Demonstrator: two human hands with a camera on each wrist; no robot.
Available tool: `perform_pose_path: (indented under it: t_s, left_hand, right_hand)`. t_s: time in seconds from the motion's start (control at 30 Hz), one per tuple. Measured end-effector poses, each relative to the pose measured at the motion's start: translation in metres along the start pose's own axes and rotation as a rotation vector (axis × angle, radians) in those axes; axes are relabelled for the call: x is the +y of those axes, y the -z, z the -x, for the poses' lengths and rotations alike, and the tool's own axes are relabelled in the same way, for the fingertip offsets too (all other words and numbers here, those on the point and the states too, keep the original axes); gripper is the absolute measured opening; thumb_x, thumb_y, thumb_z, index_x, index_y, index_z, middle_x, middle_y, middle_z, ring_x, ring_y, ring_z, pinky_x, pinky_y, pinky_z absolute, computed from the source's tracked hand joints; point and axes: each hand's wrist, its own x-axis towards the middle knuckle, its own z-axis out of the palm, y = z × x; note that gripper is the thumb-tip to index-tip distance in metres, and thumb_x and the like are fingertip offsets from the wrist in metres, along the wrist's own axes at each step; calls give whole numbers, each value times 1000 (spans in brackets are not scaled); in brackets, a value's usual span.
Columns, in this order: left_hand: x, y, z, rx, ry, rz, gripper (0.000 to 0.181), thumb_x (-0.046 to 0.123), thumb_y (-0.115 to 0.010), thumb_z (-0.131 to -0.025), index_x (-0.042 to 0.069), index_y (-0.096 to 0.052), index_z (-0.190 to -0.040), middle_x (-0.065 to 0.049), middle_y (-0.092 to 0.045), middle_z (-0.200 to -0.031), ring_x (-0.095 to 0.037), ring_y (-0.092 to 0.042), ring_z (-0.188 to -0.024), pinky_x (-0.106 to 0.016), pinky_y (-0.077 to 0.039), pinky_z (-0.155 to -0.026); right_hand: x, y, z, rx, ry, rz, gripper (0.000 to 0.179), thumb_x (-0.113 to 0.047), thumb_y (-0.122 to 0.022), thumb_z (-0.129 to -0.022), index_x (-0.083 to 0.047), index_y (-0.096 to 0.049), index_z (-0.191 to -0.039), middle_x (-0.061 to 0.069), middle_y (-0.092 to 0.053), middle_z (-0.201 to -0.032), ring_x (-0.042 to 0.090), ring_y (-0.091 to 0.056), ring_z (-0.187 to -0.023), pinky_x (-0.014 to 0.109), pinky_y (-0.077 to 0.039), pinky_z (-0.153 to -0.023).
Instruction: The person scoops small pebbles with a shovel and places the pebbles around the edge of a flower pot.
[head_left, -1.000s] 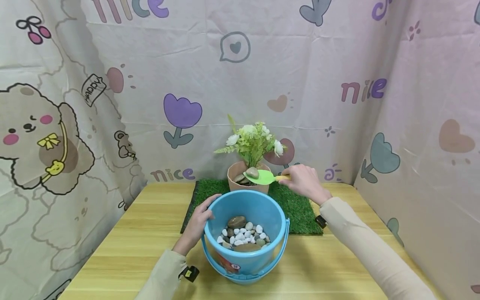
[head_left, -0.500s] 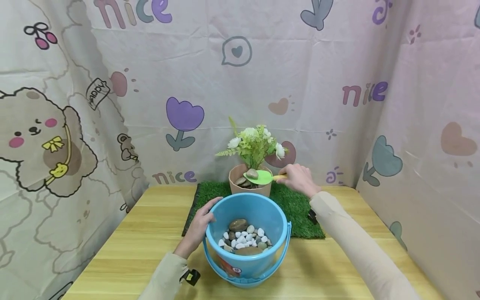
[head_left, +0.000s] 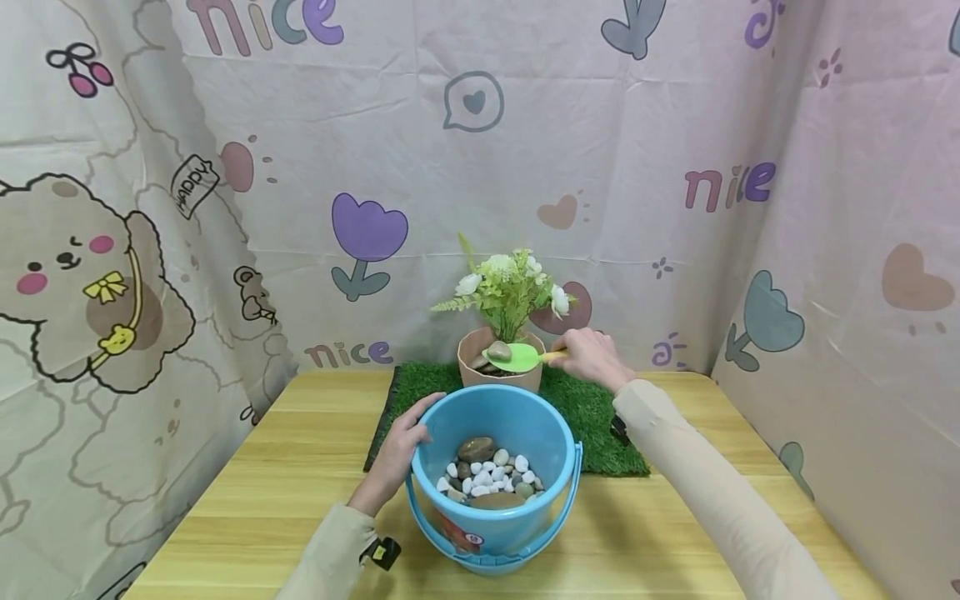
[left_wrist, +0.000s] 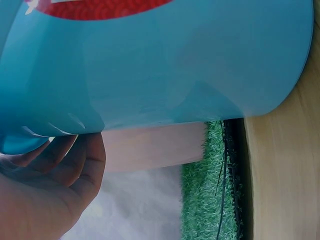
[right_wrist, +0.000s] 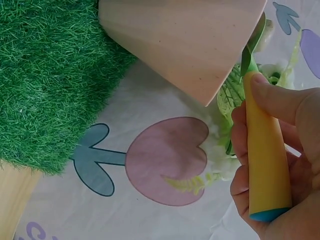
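Observation:
My right hand (head_left: 590,357) grips the yellow handle of a small green trowel (right_wrist: 268,155), thumb along the handle's neck. On the trowel's blade lies a grey-brown stone (head_left: 498,350), over the mouth of a pink flowerpot (head_left: 501,382). White flowers with green leaves (head_left: 510,287) stand in the pot, and other flat stones (head_left: 480,362) lie inside it. At the left of a blue bucket (head_left: 491,533), my left hand (head_left: 397,454) holds the rim, thumb inside and fingers outside. White pebbles (head_left: 483,479) and larger brown stones (head_left: 477,449) cover the bucket's bottom.
A mat of artificial grass (head_left: 600,433) lies under the pot, behind the bucket on the wooden table (head_left: 277,500). The bucket's blue handle (head_left: 566,500) hangs down at its front. A printed cloth (head_left: 465,167) encloses the back and both sides.
My right hand has shifted slightly left, bringing the trowel and its stone lower and farther over the pot. The left hand keeps its hold on the bucket's rim.

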Motion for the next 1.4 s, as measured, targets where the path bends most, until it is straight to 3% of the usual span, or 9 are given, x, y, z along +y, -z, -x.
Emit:
perform_pose_path:
  t_s: [0.43, 0.63, 0.83, 1.0, 1.13, 1.4]
  left_hand:
    - [-2, 0, 1, -1, 1, -2, 61, 3, -39, -85, 10, -45, -146, -18, -48, -146, -42, -52, -126, -53, -51, -92]
    - [-1, -1, 0, -7, -5, 2, 62, 3, -39, -85, 9, -45, -146, -18, -47, -146, -42, -52, -127, -53, -51, -92]
    - [1, -2, 0, -6, -1, 7, 63, 3, -39, -84, 10, -45, -146, -18, -48, -146, -42, -52, -127, -53, -50, -93]
    - [0, -1, -1, -6, -8, 4, 62, 3, -39, -85, 10, -45, -146, -18, -47, -147, -42, -51, -127, -54, -51, -93]
    - [-1, 0, 0, -10, -8, 6, 62, 3, -39, -85, 10, -44, -146, -18, -47, -147, -43, -51, -128, -54, -50, -93]
    - [-3, 0, -1, -10, -8, 16, 63, 2, -39, -85, 11, -44, -147, -17, -46, -148, -42, -49, -130, -54, -49, -96]
  right_hand:
    - [0, -8, -1, -16, 13, 1, 16, -31, -70, -89, -20, -79, -95, -7, -69, -75, 14, -52, -59, 31, -38, -55]
    - [0, -7, -3, 35, 61, 71, 10, -28, -71, -88, -21, -78, -88, -7, -65, -69, 14, -49, -55, 30, -36, -49]
    - [-1, -11, -5, 59, 117, 150, 7, -28, -72, -87, -24, -78, -89, -6, -70, -77, 12, -52, -56, 29, -38, -48]
    - [-3, -11, -5, 105, 172, 193, 13, -27, -75, -85, -23, -80, -96, -4, -75, -88, 13, -59, -66, 35, -44, -59]
    - [-4, -13, -4, 135, 196, 227, 15, -26, -76, -84, -22, -80, -97, -4, -72, -87, 18, -63, -75, 42, -46, -70]
    - [-2, -15, -3, 206, 173, 256, 16, -22, -79, -81, -21, -79, -97, -2, -66, -82, 22, -61, -78, 40, -43, -66]
